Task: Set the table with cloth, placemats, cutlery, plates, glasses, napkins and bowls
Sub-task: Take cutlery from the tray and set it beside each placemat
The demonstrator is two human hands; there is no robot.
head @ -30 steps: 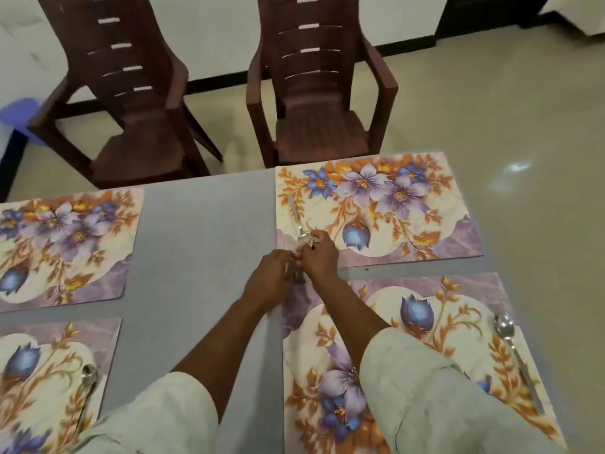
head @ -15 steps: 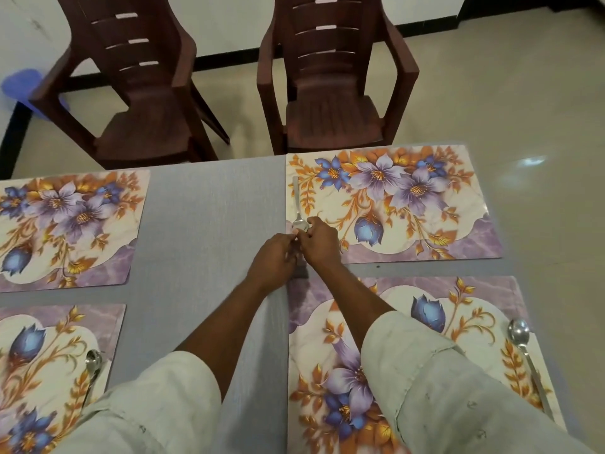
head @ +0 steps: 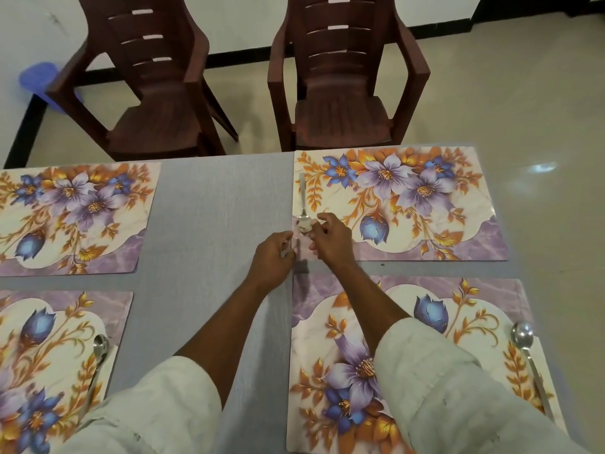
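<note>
- A spoon [head: 303, 204] is laid along the left edge of the far right placemat [head: 425, 204], bowl end toward the person, handle pointing to the chairs.
- The right hand [head: 330, 239] is seen just beside the spoon's bowl with its fingers loosened and spread; half a second earlier they were closed over the bowl, so the spoon has been let go.
- The left hand [head: 273, 258] is curled at the mat's near left corner; whether anything is pinched cannot be told.
- Both hands have been drawn slightly apart since the earlier frames.
- Two more spoons are seen on the near mats: near right spoon [head: 528, 355], near left spoon [head: 96, 365].
- A grey cloth [head: 212, 224] lies under four mats; two brown chairs [head: 340, 77] stand beyond.
</note>
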